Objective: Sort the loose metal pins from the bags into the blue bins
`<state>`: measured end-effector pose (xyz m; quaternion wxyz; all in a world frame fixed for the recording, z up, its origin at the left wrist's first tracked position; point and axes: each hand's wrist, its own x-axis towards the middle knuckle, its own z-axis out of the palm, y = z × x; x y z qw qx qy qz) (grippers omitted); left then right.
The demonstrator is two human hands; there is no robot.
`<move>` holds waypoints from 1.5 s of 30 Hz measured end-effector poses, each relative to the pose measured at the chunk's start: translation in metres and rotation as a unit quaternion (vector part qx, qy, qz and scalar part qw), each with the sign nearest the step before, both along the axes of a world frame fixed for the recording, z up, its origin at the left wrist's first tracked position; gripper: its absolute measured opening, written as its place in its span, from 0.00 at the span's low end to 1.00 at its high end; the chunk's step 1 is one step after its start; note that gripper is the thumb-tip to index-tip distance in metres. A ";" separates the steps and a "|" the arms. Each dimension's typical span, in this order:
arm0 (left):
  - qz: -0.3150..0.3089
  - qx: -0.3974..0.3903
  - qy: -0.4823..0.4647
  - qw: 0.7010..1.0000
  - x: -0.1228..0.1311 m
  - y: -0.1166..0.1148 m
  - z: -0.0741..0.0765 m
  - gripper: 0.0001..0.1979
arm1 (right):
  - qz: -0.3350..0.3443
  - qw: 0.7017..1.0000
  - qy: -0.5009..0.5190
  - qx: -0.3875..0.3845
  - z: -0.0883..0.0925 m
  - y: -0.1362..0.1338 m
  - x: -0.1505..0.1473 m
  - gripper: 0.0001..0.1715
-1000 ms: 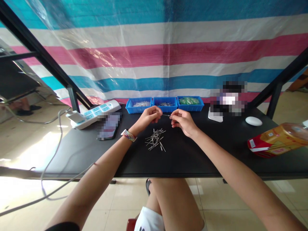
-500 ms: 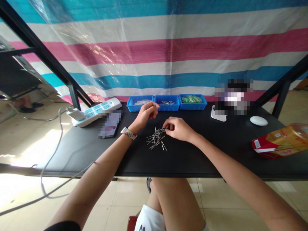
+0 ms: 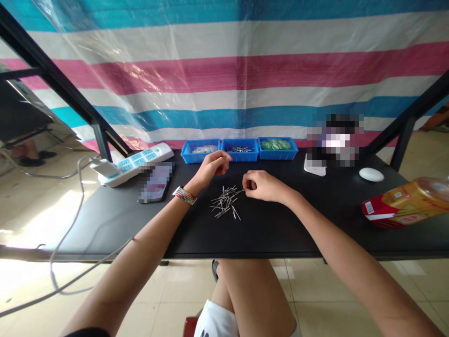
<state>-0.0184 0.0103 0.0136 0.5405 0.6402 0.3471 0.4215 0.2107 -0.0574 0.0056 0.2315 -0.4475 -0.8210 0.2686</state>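
Observation:
A loose pile of thin metal pins (image 3: 224, 203) lies on the black table (image 3: 280, 224) in front of me. My right hand (image 3: 259, 185) rests at the pile's right edge, fingers pinched on one pin that points left into the pile. My left hand (image 3: 212, 166) hovers just behind the pile near the blue trays, fingers curled together; what it holds, if anything, is too small to see. A colourful band is on my left wrist.
Three blue trays (image 3: 240, 150) stand in a row at the back: clear parts, metal pins, green parts. A white power strip (image 3: 131, 161) and a phone (image 3: 154, 182) lie at the left. A white round object (image 3: 371, 174) and a tipped bottle (image 3: 407, 201) lie at the right.
My hands were together holding a pin above the table. The right hand has dropped to the pile's right edge, and the left hand has drawn back toward the trays.

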 end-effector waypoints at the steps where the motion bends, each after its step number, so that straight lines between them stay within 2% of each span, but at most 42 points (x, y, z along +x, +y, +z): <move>1: -0.006 0.004 0.011 1.000 0.000 0.000 0.000 0.12 | -0.001 1.000 0.012 -0.019 0.001 0.001 0.004 0.08; 5: -0.039 0.024 0.071 0.996 0.001 -0.002 -0.002 0.12 | -0.011 0.995 0.076 -0.061 0.003 0.005 0.017 0.05; 7: -0.063 0.033 0.102 0.992 0.003 -0.003 -0.003 0.14 | -0.022 0.988 0.141 -0.065 0.003 0.006 0.016 0.04; 10: -0.098 0.045 0.135 0.985 0.004 -0.003 -0.004 0.20 | -0.054 0.965 0.251 -0.048 0.002 0.006 0.008 0.08; 12: -0.110 0.046 0.142 0.983 0.005 -0.004 -0.005 0.23 | -0.074 0.954 0.287 -0.036 0.001 0.005 0.001 0.11; 19: -0.115 0.032 0.122 0.985 0.003 -0.005 -0.004 0.20 | -0.115 0.936 0.333 -0.021 -0.004 0.007 -0.006 0.13; 26: -0.083 0.053 0.081 0.992 0.007 -0.010 0.000 0.19 | -0.158 0.891 0.398 -0.148 -0.003 0.005 -0.008 0.15; 29: -0.078 0.052 0.074 0.993 0.007 -0.010 0.000 0.19 | -0.165 0.876 0.419 -0.173 -0.004 0.005 -0.010 0.14; 39: -0.071 0.032 0.104 0.992 0.003 -0.004 -0.005 0.20 | -0.184 0.878 0.427 -0.113 -0.009 0.007 -0.017 0.12; 45: -0.054 0.051 0.099 0.992 0.005 -0.005 -0.004 0.19 | -0.188 0.872 0.435 -0.126 -0.007 0.006 -0.018 0.13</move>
